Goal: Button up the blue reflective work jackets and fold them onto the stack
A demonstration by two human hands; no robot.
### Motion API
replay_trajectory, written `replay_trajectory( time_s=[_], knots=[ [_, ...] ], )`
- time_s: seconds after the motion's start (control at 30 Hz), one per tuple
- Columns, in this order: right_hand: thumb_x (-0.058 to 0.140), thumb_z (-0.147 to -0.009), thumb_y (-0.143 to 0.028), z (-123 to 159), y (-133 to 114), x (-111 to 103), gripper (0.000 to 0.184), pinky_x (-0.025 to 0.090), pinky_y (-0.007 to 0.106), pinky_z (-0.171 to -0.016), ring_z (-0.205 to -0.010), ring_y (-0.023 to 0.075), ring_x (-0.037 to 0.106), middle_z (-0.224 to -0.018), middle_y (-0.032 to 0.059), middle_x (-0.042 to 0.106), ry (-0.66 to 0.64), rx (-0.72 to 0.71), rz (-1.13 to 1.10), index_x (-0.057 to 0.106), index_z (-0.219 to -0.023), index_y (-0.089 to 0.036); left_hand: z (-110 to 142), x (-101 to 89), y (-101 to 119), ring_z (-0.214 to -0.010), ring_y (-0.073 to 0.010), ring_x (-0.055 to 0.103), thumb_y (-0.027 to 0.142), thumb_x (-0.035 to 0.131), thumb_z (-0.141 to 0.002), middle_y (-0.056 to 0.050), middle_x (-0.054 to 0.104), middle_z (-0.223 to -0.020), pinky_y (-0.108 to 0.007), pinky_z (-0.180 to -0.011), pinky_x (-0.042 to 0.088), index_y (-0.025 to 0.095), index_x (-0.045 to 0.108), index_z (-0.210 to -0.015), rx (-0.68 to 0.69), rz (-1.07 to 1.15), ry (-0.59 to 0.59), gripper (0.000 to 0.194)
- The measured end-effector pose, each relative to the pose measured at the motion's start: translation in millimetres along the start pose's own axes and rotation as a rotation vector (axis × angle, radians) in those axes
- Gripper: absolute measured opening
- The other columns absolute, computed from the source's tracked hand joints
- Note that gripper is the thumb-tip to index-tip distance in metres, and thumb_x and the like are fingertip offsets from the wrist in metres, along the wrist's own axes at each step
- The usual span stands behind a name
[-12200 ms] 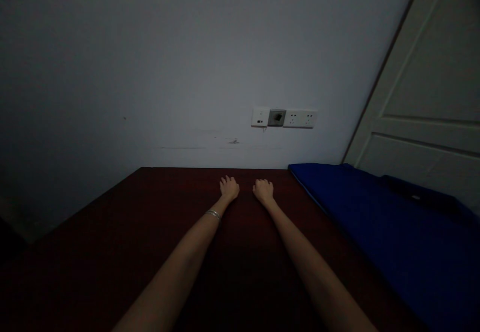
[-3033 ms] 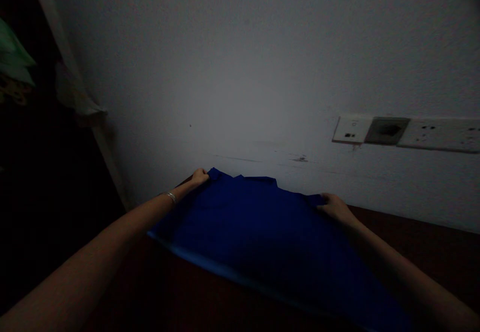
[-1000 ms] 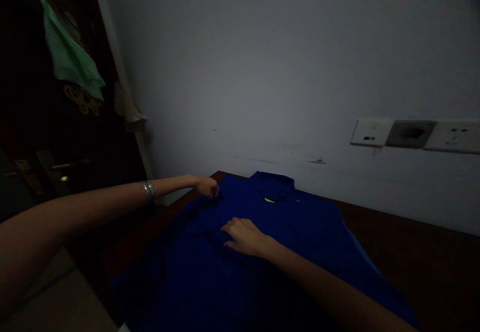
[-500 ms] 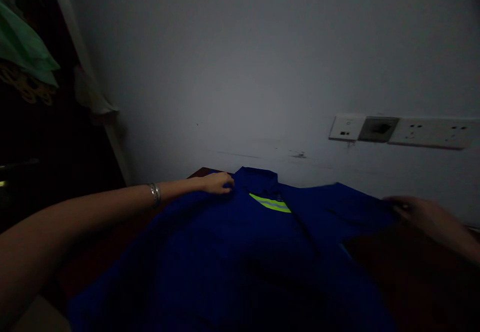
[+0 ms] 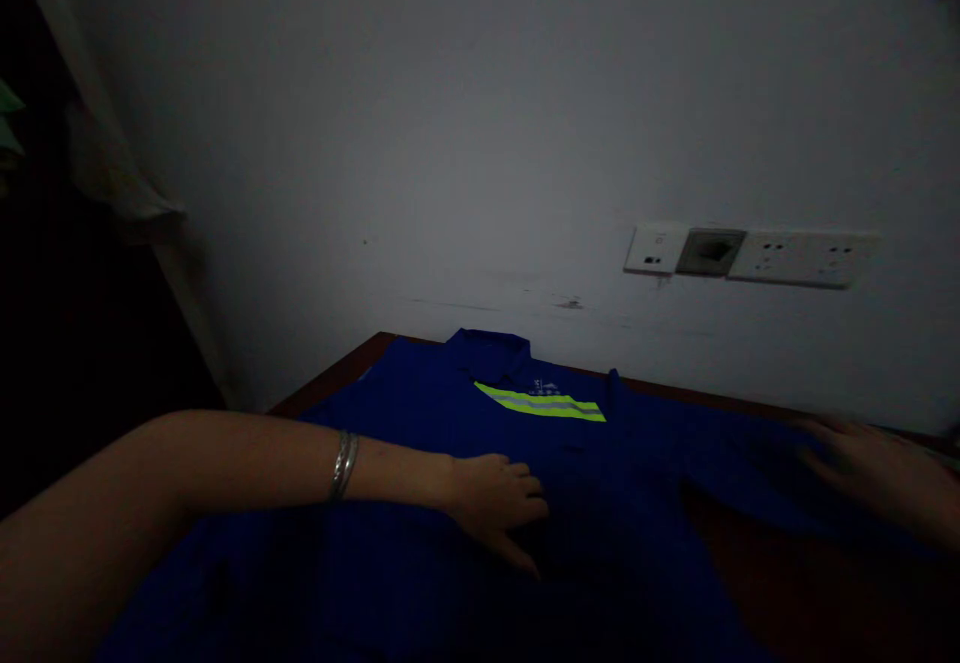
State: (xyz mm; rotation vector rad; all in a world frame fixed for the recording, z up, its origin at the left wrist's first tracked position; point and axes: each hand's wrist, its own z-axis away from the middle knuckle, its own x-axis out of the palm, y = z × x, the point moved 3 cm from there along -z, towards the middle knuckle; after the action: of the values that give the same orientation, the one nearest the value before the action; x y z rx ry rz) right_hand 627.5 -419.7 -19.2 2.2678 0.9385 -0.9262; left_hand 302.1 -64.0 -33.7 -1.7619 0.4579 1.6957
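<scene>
A dark blue work jacket (image 5: 420, 393) lies spread out on the table, its collar toward the wall. A yellow-green and silver reflective strip (image 5: 540, 403) crosses one side of the chest, with small white lettering above it. My left hand (image 5: 495, 503) rests palm down on the jacket's front, fingers apart. On the right, my right hand (image 5: 881, 468) is over the outstretched sleeve (image 5: 735, 448). Its fingers look stretched out along the cloth, though motion blurs them. The lower part of the jacket fades into shadow.
Behind the reddish-brown table (image 5: 349, 368) rises a pale wall (image 5: 450, 143). A row of sockets and switches (image 5: 750, 256) is set in it at the right. Light cloth (image 5: 124, 183) hangs at the left beside a dark area.
My left hand has come from beside the collar down onto the jacket's front. The sleeve at right now extends farther right, my right hand still at it. The view has shifted slightly right.
</scene>
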Motion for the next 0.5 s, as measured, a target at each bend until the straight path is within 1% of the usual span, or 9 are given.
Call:
replay_trajectory(
  time_s=[0.07, 0.1, 0.17, 0.2, 0.27, 0.33, 0.37, 0.43, 0.5],
  knots=[
    [0.049, -0.074, -0.033, -27.2, -42.3, -1.9, 0.028, 0.045, 0.041, -0.067, -0.073, 0.0279, 0.062, -0.096, 0.0191, 0.064, -0.132, 0.001, 0.06, 0.066, -0.093, -0.022, 2.3, -0.3, 0.8, -0.088, -0.0251, 0.059, 0.044, 0.051, -0.08, -0.011, 0.062, -0.101, -0.031, -0.062, 0.045, 0.017, 0.057, -0.101, -0.035, -0.009, -0.006, 0.034],
    [0.046, -0.077, -0.03, -40.6, -65.2, -3.3, 0.03, 0.045, 0.039, -0.071, -0.081, 0.0268, 0.062, -0.101, 0.0179, 0.063, -0.176, -0.026, 0.056, 0.065, -0.098, -0.02, 4.3, -0.6, 0.2, -0.088, -0.0238, 0.06, 0.036, 0.051, -0.081, -0.01, 0.062, -0.102, -0.03, -0.062, 0.045, 0.017, 0.057, -0.1, -0.056, -0.003, -0.003, 0.027],
    [0.041, -0.08, -0.027, -64.7, -109.9, -6.7, 0.03, 0.045, 0.037, -0.074, -0.085, 0.0247, 0.061, -0.103, 0.0144, 0.063, -0.21, -0.087, 0.063, 0.064, -0.099, -0.018, 9.3, -1.0, -2.5, -0.088, -0.0206, 0.06, 0.026, 0.05, -0.082, -0.008, 0.063, -0.102, -0.027, -0.064, 0.045, 0.019, 0.057, -0.099, -0.102, 0.056, 0.007, 0.019],
    [0.041, -0.081, -0.026, -75.2, -130.5, -8.5, 0.03, 0.045, 0.037, -0.075, -0.086, 0.024, 0.061, -0.103, 0.0127, 0.063, -0.206, -0.117, 0.069, 0.063, -0.1, -0.018, 12.0, -1.0, -4.0, -0.087, -0.0195, 0.061, 0.027, 0.05, -0.082, -0.007, 0.063, -0.101, -0.027, -0.065, 0.045, 0.02, 0.057, -0.099, -0.121, 0.104, 0.012, 0.02],
    [0.042, -0.081, -0.023, -92.4, -166.7, -11.9, 0.028, 0.043, 0.037, -0.076, -0.086, 0.0239, 0.06, -0.099, 0.0103, 0.064, -0.182, -0.184, 0.083, 0.064, -0.097, -0.018, 16.8, -0.2, -5.6, -0.086, -0.0193, 0.061, 0.035, 0.052, -0.081, -0.006, 0.064, -0.1, -0.027, -0.068, 0.046, 0.02, 0.055, -0.104, -0.143, 0.195, 0.021, 0.027],
    [0.042, -0.081, -0.021, -105.2, -195.4, -14.7, 0.025, 0.042, 0.036, -0.076, -0.084, 0.0226, 0.059, -0.096, 0.0089, 0.064, -0.17, -0.256, 0.073, 0.064, -0.091, -0.019, 19.8, 1.7, -4.2, -0.09, -0.0211, 0.061, 0.039, 0.055, -0.079, -0.008, 0.063, -0.103, -0.028, -0.07, 0.046, 0.019, 0.053, -0.108, -0.136, 0.235, 0.028, 0.035],
    [0.043, -0.081, -0.021, -110.4, -206.9, -16.2, 0.023, 0.041, 0.036, -0.076, -0.083, 0.0218, 0.059, -0.095, 0.0084, 0.064, -0.166, -0.288, 0.062, 0.064, -0.089, -0.019, 20.4, 2.9, -2.6, -0.092, -0.022, 0.06, 0.037, 0.056, -0.078, -0.008, 0.063, -0.104, -0.029, -0.07, 0.046, 0.019, 0.053, -0.108, -0.134, 0.237, 0.033, 0.035],
    [0.043, -0.081, -0.019, -118.8, -224.3, -19.1, 0.021, 0.041, 0.034, -0.075, -0.081, 0.0204, 0.059, -0.091, 0.0077, 0.064, -0.16, -0.333, 0.031, 0.064, -0.086, -0.02, 20.5, 4.7, 0.4, -0.092, -0.022, 0.06, 0.028, 0.055, -0.079, -0.008, 0.063, -0.104, -0.028, -0.07, 0.046, 0.019, 0.056, -0.104, -0.155, 0.242, 0.036, 0.027],
    [0.044, -0.081, -0.018, -124.8, -235.1, -21.3, 0.02, 0.041, 0.034, -0.075, -0.08, 0.0199, 0.059, -0.089, 0.0072, 0.064, -0.158, -0.358, 0.002, 0.064, -0.084, -0.02, 19.9, 4.6, 0.8, -0.085, -0.0196, 0.062, 0.02, 0.052, -0.079, -0.006, 0.065, -0.096, -0.026, -0.068, 0.046, 0.019, 0.059, -0.097, -0.224, 0.304, 0.027, 0.019]
  ],
)
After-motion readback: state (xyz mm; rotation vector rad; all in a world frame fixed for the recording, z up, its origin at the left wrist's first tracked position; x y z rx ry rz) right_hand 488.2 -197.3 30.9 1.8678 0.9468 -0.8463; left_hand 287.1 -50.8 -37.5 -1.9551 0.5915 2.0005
